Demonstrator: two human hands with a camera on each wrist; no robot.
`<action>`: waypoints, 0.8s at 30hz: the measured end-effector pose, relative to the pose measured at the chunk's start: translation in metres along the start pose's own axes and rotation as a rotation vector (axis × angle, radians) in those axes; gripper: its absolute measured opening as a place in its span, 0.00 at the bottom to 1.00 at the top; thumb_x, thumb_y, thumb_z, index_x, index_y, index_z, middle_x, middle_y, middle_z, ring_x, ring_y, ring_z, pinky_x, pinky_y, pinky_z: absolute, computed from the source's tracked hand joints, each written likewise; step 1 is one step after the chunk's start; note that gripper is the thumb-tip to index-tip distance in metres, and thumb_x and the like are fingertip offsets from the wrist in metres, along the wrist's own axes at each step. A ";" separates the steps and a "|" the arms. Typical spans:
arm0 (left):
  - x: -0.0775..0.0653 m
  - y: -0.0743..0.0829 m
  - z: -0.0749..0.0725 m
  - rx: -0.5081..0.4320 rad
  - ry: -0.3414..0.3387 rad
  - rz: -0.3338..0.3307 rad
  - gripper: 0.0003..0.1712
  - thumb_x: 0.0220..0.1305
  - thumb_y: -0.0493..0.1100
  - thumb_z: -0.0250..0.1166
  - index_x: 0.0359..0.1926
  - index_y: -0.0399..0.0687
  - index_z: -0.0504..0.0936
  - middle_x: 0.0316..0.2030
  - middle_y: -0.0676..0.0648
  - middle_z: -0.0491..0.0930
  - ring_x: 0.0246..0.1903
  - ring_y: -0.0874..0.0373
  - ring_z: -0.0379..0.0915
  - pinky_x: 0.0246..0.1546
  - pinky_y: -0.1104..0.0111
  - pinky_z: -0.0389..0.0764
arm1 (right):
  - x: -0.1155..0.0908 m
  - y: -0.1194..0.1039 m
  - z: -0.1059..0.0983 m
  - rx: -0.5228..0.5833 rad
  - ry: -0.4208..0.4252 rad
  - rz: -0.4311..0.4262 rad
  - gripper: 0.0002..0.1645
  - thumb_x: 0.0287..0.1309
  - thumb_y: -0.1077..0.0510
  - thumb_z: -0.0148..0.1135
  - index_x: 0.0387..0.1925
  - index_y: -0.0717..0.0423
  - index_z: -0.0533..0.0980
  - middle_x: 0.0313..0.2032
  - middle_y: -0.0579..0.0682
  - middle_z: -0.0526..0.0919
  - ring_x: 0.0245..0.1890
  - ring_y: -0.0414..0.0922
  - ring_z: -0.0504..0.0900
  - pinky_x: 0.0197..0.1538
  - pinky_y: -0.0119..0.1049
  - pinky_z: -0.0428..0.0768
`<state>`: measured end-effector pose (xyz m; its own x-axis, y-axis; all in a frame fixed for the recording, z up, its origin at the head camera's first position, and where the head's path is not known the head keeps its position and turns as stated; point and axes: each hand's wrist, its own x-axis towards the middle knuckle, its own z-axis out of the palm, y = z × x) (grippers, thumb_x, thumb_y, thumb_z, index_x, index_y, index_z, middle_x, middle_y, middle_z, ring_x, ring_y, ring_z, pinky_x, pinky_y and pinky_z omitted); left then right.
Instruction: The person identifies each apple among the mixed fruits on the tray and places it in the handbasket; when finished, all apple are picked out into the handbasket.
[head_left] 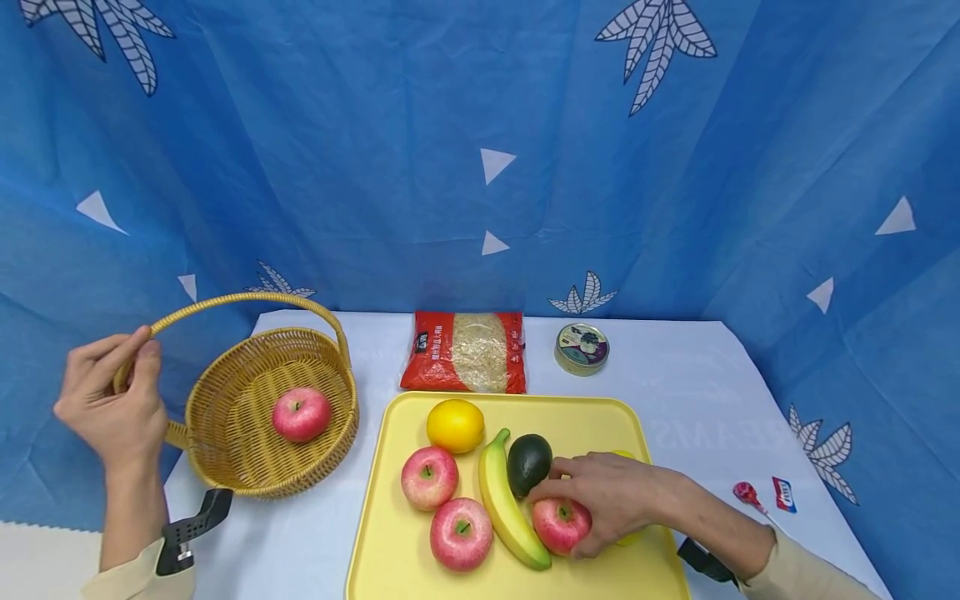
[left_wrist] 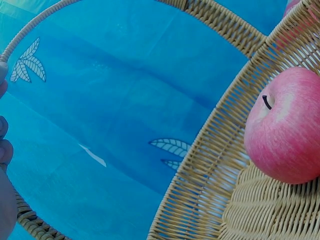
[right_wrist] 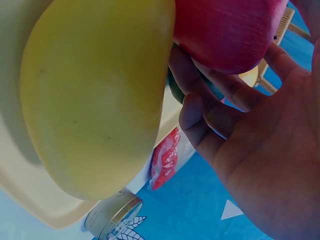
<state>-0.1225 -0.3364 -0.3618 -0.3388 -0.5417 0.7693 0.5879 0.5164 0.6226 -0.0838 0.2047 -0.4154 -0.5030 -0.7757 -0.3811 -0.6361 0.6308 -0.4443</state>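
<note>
My left hand grips the arched handle of a wicker basket at the left, tilting it. One red apple lies inside; the left wrist view shows this apple close up. At the tray's right side my right hand holds another red apple, fingers behind it and thumb at its near side. The right wrist view shows this held apple by the fingers. A dark green avocado and a banana lie just left of it. A yellow fruit sits beneath my right hand, mostly hidden in the head view.
The yellow tray also bears two apples and a lemon-yellow fruit. Behind it are a red food packet and a round tin. A lollipop and a small wrapped packet lie at the right.
</note>
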 end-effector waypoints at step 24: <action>0.000 0.000 0.001 -0.020 0.009 -0.003 0.08 0.58 0.31 0.72 0.39 0.29 0.88 0.37 0.52 0.84 0.38 0.66 0.76 0.35 0.83 0.73 | -0.005 -0.010 -0.006 -0.053 0.067 -0.046 0.39 0.47 0.31 0.72 0.63 0.21 0.71 0.51 0.34 0.74 0.45 0.32 0.72 0.51 0.41 0.78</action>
<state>-0.1228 -0.3359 -0.3621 -0.3341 -0.5494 0.7658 0.6016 0.5012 0.6220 -0.0788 0.2020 -0.4042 -0.5091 -0.8046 -0.3056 -0.6887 0.5938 -0.4160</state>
